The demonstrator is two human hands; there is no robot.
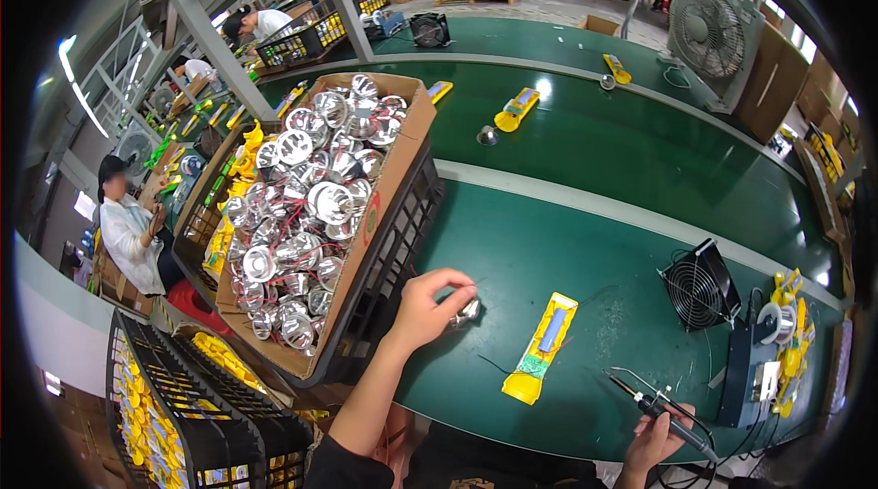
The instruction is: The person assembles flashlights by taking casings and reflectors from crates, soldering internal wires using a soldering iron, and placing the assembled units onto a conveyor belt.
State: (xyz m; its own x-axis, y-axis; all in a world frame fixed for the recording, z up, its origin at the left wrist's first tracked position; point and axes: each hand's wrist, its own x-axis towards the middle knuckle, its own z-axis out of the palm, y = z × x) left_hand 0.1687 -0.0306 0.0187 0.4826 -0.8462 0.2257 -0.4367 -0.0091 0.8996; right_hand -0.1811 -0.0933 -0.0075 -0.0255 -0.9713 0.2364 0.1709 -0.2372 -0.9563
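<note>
My left hand is closed in a pinch on a silver lamp reflector, held just above the green bench; the fingers partly cover it. Inside my right hand lies the dark handle of a soldering iron, its tip pointing up and left, with a thin metal tube alongside. Between the hands a yellow plastic housing rests at a slant on the bench. It contains a blue cylindrical battery and a small green circuit board, with thin wires sticking out.
Left of my hand, a cardboard box full of silver reflectors rests on a black crate. A small black fan and a solder spool stand right. Beyond runs a green conveyor carrying yellow housings. A person sits far left.
</note>
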